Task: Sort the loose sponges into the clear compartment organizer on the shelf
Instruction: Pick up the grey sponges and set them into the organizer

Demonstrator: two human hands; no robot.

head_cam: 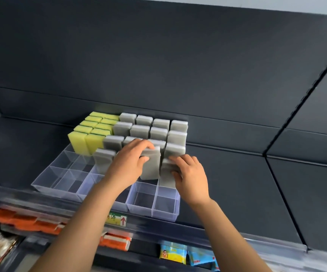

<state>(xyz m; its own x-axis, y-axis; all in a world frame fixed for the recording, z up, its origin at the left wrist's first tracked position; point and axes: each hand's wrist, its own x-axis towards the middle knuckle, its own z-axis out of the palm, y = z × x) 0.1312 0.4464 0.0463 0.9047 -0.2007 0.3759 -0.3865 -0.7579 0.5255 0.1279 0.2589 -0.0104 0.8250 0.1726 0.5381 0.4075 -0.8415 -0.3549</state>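
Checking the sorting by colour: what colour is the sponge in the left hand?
Grey; the sponge in the left hand shows best in the head view.

A shop: dark display shelving [227, 169] with a clear price-label rail [158, 226] along its front edge, and packaged goods [173, 252] racked on the tier below.

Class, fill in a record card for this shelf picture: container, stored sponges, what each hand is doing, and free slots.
container: clear organizer on a dark shelf
stored: yellow sponges at back left, grey sponges beside them
left: left hand grips the middle grey sponge
right: right hand grips the end grey sponge
free slots: visible front and left compartments hold nothing
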